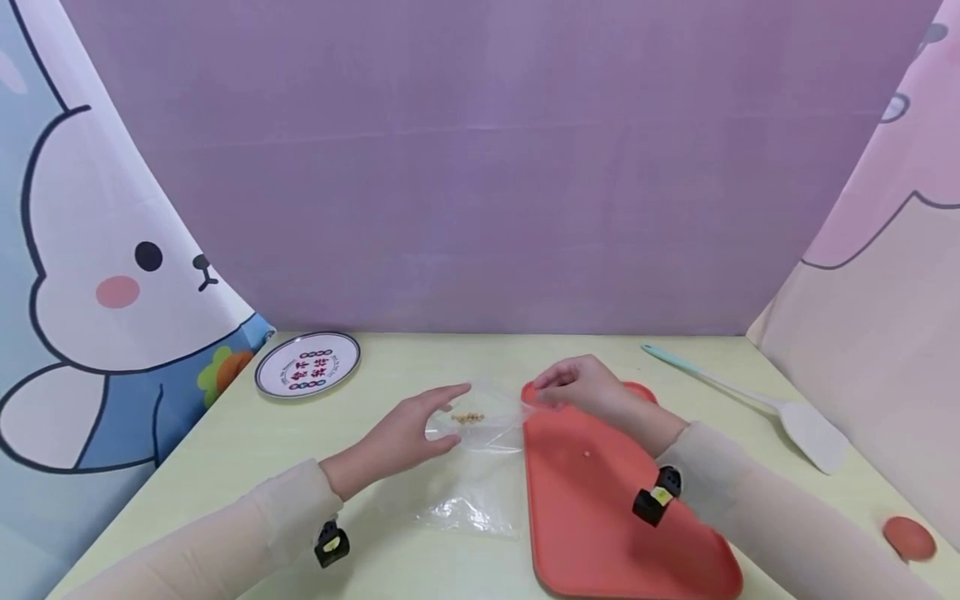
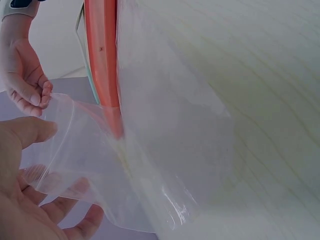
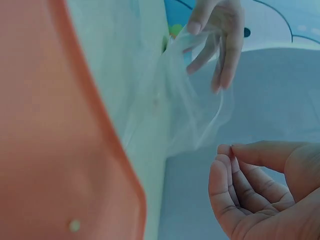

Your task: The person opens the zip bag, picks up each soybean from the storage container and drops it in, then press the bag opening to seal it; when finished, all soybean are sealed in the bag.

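A clear plastic bag (image 1: 474,500) lies on the table, its mouth end lifted. A small cluster of yellowish grains (image 1: 468,417) shows through the film. At the left of the mouth, my left hand (image 1: 408,433) has thumb and fingers spread apart; in the left wrist view its fingers lie against the film. My right hand (image 1: 581,387) holds thumb and forefinger tip to tip at the bag's right edge, over the far left corner of a red tray (image 1: 600,517). The bag's rim seems pinched there, though the right wrist view leaves the contact faint. One pale grain (image 1: 587,454) sits on the tray.
A round white plate (image 1: 307,365) with red lettering stands at the back left. Right of the tray lies a spatula (image 1: 813,433) with a pale green handle. A reddish round object (image 1: 909,538) is near the right edge. Printed cloth encloses the table.
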`<state>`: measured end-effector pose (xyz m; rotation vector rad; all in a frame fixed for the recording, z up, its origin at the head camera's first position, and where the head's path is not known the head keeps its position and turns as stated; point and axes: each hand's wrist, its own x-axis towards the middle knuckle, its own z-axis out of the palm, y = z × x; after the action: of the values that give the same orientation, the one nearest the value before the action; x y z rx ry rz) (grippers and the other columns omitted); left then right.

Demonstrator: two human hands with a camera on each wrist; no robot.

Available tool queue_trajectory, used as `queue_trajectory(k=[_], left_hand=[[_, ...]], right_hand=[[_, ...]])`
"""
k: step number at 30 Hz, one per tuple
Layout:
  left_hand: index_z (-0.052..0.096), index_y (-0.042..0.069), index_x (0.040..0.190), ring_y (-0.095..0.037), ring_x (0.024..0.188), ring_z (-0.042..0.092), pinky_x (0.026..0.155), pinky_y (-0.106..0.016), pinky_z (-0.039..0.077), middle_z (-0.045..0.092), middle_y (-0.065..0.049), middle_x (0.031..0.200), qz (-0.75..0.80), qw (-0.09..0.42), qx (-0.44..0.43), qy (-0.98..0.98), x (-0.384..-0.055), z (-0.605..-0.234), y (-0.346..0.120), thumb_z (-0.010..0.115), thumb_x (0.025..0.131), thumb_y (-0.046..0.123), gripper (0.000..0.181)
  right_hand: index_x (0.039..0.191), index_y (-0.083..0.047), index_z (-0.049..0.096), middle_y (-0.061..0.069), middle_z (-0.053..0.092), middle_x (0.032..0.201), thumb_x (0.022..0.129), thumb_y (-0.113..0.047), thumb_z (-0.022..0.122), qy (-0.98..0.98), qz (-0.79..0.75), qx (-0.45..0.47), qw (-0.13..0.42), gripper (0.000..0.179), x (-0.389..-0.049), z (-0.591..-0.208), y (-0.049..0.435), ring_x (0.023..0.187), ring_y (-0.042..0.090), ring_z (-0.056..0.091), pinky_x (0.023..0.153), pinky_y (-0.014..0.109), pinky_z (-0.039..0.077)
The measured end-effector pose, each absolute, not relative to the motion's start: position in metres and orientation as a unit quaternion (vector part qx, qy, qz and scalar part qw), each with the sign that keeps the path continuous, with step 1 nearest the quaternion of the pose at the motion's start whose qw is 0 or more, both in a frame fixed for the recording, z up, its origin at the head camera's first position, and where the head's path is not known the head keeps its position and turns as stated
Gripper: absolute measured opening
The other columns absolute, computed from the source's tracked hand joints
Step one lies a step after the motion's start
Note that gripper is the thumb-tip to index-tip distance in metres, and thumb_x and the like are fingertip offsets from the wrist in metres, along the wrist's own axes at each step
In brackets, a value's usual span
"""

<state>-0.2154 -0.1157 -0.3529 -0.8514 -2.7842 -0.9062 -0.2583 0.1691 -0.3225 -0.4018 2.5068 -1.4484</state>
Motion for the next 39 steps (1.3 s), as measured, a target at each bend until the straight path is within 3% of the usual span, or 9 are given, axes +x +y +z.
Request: queue_trajectory(k=[4,11,19,26,33,39], left_hand=[[0.042,0.012,0.147,-0.027,0.117,0.06,0.099,-0.044,0.05,0.05,-0.008,0.145,-0.3,0.047,-0.279,-0.911,-0.214,-0.353,-0.117,0.073,0.085,0.013,0.069],[0.041,0.013,0.147,-0.025,0.118,0.06,0.1,-0.043,0.049,0.049,-0.007,0.146,-0.295,0.05,-0.272,-0.915,-0.215,-0.354,-0.119,0.073,0.086,0.014,0.07],[0.041,0.01,0.147,-0.027,0.117,0.06,0.101,-0.045,0.048,0.049,-0.009,0.146,-0.302,0.048,-0.273,-0.912,-0.214,-0.353,-0.118,0.073,0.085,0.013,0.07],[0.041,0.01,0.147,-0.027,0.117,0.061,0.101,-0.044,0.049,0.05,-0.009,0.145,-0.295,0.051,-0.274,-0.914,-0.213,-0.354,-0.117,0.073,0.085,0.013,0.07],[0.04,0.011,0.147,-0.027,0.117,0.06,0.099,-0.044,0.049,0.05,-0.009,0.145,-0.297,0.046,-0.272,-0.914,-0.213,-0.352,-0.116,0.073,0.085,0.012,0.071],[0.04,0.011,0.147,-0.027,0.117,0.06,0.101,-0.044,0.049,0.05,-0.009,0.145,-0.297,0.049,-0.273,-0.914,-0.213,-0.353,-0.115,0.073,0.085,0.013,0.071]], right_hand=[[0.102,-0.004,0.071,0.008,0.071,0.086,0.089,-0.013,0.069,0.855,-0.493,-0.121,0.11,0.016,-0.258,-0.33,0.185,0.077,0.018,0.066,0.081,0.044,0.056],[0.103,0.0,0.069,0.016,0.071,0.092,0.089,-0.012,0.068,0.871,-0.47,-0.097,0.102,0.018,-0.251,-0.343,0.211,0.085,0.029,0.067,0.079,0.044,0.057],[0.103,0.007,0.069,0.011,0.072,0.087,0.086,-0.008,0.071,0.881,-0.445,-0.115,0.115,0.023,-0.247,-0.366,0.23,0.063,0.018,0.063,0.065,0.034,0.056],[0.095,0.003,0.07,0.004,0.068,0.072,0.077,-0.011,0.08,0.888,-0.431,-0.098,0.126,0.024,-0.243,-0.38,0.229,0.059,0.016,0.06,0.058,0.031,0.054],[0.093,-0.001,0.069,0.005,0.066,0.071,0.076,-0.014,0.082,0.9,-0.404,-0.109,0.122,0.025,-0.242,-0.382,0.226,0.059,0.018,0.057,0.056,0.032,0.051],[0.081,-0.005,0.07,0.003,0.065,0.069,0.076,-0.011,0.082,0.91,-0.381,-0.114,0.115,0.014,-0.243,-0.382,0.224,0.058,0.017,0.056,0.055,0.031,0.05]])
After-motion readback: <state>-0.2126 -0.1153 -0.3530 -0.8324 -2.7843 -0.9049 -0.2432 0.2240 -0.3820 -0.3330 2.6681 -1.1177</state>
